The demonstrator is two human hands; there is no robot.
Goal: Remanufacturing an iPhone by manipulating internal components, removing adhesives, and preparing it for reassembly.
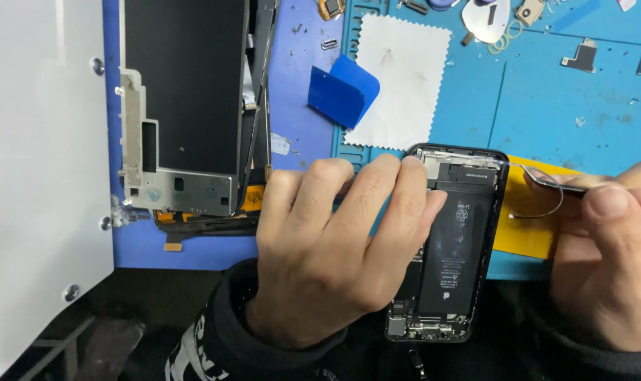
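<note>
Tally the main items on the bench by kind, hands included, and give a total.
Hands: 2 (left hand, right hand)
Opened phone body: 1
Detached display panel: 1
Tweezers: 1
Blue plastic pry card: 1
White wipe: 1
Yellow card: 1
Total: 8

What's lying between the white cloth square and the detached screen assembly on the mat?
In the head view, a blue plastic pry card lies between the white cloth and the screen assembly, overlapping the cloth's left edge. A few tiny screws dot the mat nearby.
</note>
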